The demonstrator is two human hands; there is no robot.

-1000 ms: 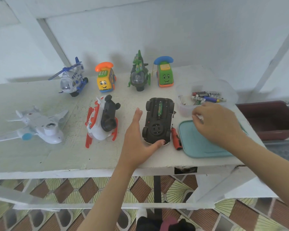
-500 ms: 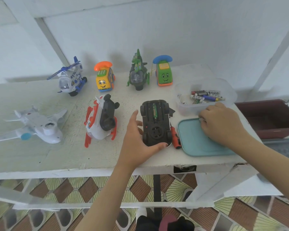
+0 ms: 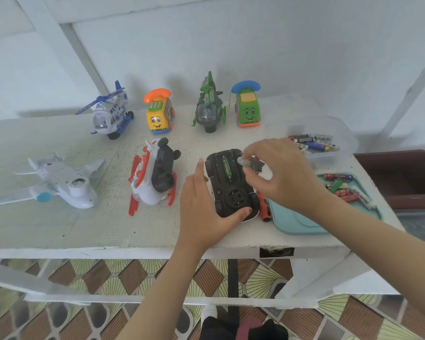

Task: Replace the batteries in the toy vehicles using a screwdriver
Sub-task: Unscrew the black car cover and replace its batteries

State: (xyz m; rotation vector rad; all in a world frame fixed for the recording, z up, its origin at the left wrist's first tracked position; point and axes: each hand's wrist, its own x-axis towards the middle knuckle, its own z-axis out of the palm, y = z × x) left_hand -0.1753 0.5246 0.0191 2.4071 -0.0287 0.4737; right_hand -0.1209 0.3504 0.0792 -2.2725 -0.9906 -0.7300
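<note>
A person is working at a white desk (image 3: pixel 59 224) carrying seven toy vehicles: two helicopters, two phone-faced cars, one white plane (image 3: pixel 57 184), one red-and-white toy on its side (image 3: pixel 152 179) and one black car (image 3: pixel 231 184) lying belly-up near the front edge. The left hand (image 3: pixel 204 212) is bracing that car, its grip spread apart with thumb against the rear end and fingers along the side. The right hand (image 3: pixel 282 175) is hovering over the open battery bay, its grip pinched on a grey battery (image 3: pixel 243 162); one green battery (image 3: pixel 226 168) is already sitting inside. A clear tub (image 3: pixel 329 155) and a teal lid (image 3: pixel 295 219) are each holding several loose batteries, too jumbled to count. One red-handled screwdriver (image 3: pixel 264 207) is lying between car and lid. Judged risks: the cell could seat reversed, or the braced car could slide off the edge.
</note>
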